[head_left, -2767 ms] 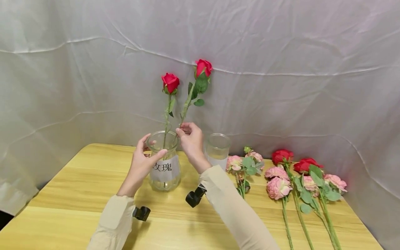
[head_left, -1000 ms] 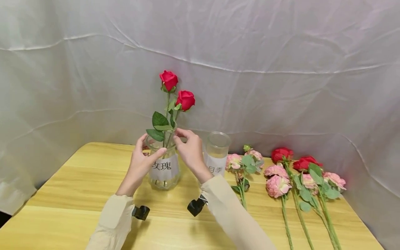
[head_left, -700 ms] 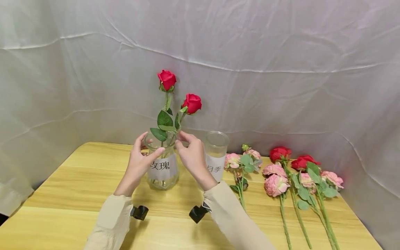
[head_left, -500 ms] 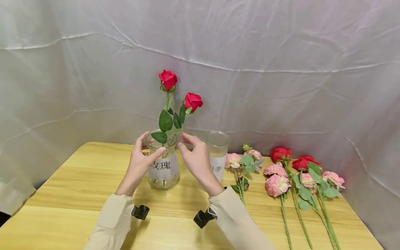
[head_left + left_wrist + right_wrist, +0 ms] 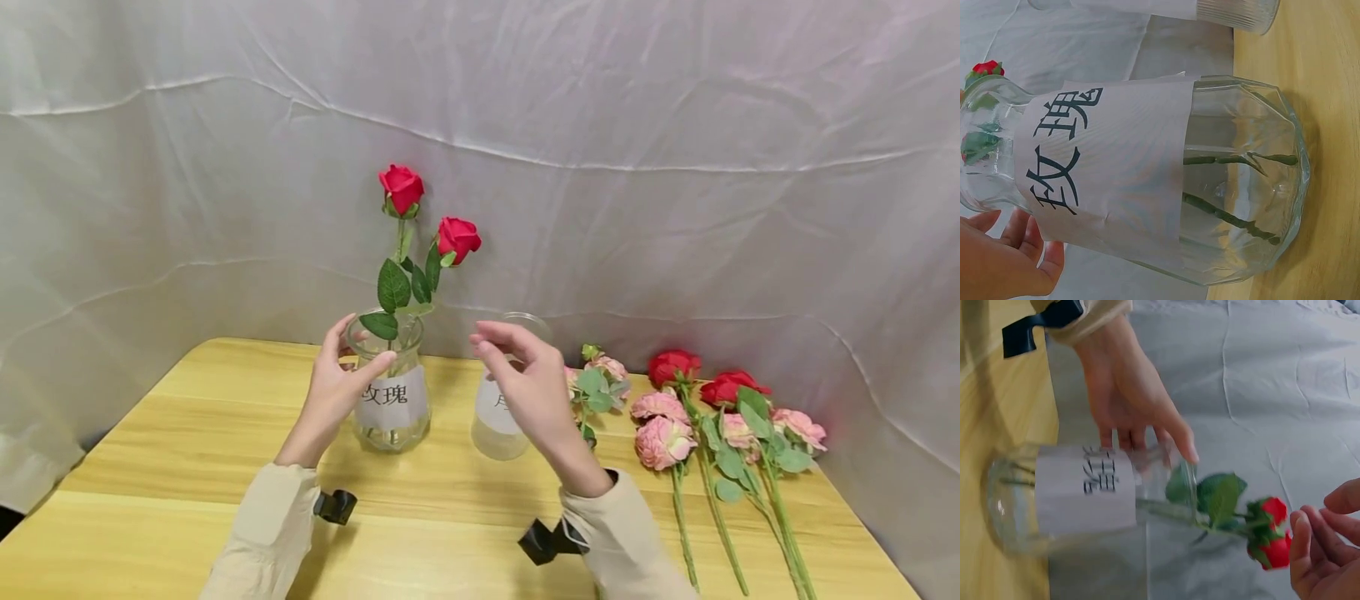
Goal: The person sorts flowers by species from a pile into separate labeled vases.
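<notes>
My left hand [image 5: 330, 392] grips the neck of a glass vase [image 5: 392, 408] with a paper label, thumb on the near side. Two red roses stand in it: one rose [image 5: 401, 190] is taller, and the other rose [image 5: 459, 240] leans right. The left wrist view shows both green stems [image 5: 1229, 215] reaching the vase's bottom. My right hand [image 5: 528, 383] is off to the right of the roses, fingers loosely bent with nothing in them. It partly covers a second, narrower glass vase [image 5: 498, 442], also labelled, in the head view.
Pink flowers [image 5: 664, 443] and two red roses [image 5: 673, 367] lie on the right of the wooden table [image 5: 187, 450], stems toward the front. Another pink spray [image 5: 609, 371] lies just beyond the second vase. A grey cloth [image 5: 675, 100] hangs behind.
My right hand lowered the second rose into the labelled vase, let go of its stem and moved right, in front of the other vase. My left hand has stayed at the vase neck.
</notes>
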### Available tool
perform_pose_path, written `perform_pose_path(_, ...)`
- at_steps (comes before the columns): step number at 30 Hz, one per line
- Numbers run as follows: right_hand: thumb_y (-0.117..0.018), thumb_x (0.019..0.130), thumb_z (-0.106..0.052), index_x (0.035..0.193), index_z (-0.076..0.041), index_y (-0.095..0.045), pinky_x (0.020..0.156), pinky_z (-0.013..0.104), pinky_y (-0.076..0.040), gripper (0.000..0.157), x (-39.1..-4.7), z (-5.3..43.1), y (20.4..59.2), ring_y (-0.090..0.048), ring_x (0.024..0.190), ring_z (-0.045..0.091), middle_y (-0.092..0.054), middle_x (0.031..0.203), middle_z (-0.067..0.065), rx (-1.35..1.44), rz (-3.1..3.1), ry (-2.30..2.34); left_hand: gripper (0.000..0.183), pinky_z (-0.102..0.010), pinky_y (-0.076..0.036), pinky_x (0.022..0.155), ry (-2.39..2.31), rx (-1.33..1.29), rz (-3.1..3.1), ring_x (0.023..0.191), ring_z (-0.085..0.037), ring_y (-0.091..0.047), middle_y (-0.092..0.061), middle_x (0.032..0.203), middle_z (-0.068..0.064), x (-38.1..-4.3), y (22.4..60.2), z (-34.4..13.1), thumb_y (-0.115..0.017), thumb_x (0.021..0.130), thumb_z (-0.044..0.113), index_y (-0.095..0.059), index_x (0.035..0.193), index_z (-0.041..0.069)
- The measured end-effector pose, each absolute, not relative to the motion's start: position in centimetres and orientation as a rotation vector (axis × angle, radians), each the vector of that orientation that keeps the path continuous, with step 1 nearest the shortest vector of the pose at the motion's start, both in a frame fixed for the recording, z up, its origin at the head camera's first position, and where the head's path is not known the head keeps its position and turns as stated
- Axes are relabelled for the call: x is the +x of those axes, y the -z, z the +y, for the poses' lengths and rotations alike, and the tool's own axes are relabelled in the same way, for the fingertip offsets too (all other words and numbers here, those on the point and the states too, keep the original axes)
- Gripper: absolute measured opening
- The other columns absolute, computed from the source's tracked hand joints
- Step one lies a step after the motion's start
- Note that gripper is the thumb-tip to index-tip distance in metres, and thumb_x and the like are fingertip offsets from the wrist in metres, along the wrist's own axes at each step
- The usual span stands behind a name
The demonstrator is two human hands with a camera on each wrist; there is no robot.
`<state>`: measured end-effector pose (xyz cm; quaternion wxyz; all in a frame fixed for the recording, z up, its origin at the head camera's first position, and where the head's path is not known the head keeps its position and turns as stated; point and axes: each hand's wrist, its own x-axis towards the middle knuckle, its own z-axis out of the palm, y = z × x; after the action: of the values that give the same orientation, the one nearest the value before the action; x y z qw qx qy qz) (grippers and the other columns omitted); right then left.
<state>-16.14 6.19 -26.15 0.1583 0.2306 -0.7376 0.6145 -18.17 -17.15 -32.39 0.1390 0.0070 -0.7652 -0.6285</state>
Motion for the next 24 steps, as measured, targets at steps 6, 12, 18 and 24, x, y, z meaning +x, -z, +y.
perform_pose_path(6,-0.061,0.092,0.004,0.115,0.007,-0.064,0.064,0.028,-0.052,0.023,-15.9,8.8,26.8,-0.067,0.084,0.015,-0.069,0.101,0.018,0.641,-2.047,-1.790,0.081,-0.042,-0.029,0.098,1.813,0.000,-2.200,0.121,-0.028,-0.036,-0.041,0.135,-0.018,-18.5,32.3,-17.2,-0.071,0.087,0.021,-0.023,0.152,0.009)
perform_pose_path(12,-0.059,0.091,0.008,0.114,0.012,-0.062,0.062,0.025,-0.052,0.024,-15.7,11.8,27.8,-0.064,0.077,0.012,-0.067,0.099,0.022,0.618,-2.045,-1.793,0.081,-0.038,-0.031,0.096,1.821,0.009,-2.187,0.119,-0.026,-0.037,-0.043,0.134,-0.018,-18.6,32.5,-17.1,-0.071,0.086,0.019,-0.024,0.151,0.009)
perform_pose_path(18,-0.059,0.094,0.003,0.116,0.008,-0.063,0.063,0.022,-0.052,0.024,-15.7,16.4,28.5,-0.065,0.079,0.012,-0.071,0.098,0.005,0.493,-2.083,-1.709,0.080,-0.037,-0.031,0.095,1.821,0.016,-2.185,0.116,-0.024,-0.037,-0.043,0.132,-0.017,-18.4,32.5,-17.0,-0.071,0.086,0.020,-0.025,0.151,0.009)
perform_pose_path(24,-0.060,0.095,-0.006,0.118,-0.002,-0.066,0.070,0.019,-0.052,0.024,-16.0,22.4,29.0,-0.066,0.084,0.010,-0.071,0.099,0.000,0.334,-2.047,-1.836,0.080,-0.033,-0.031,0.092,1.824,0.014,-2.188,0.113,-0.021,-0.036,-0.042,0.131,-0.018,-18.3,32.5,-17.0,-0.071,0.087,0.021,-0.024,0.152,0.011)
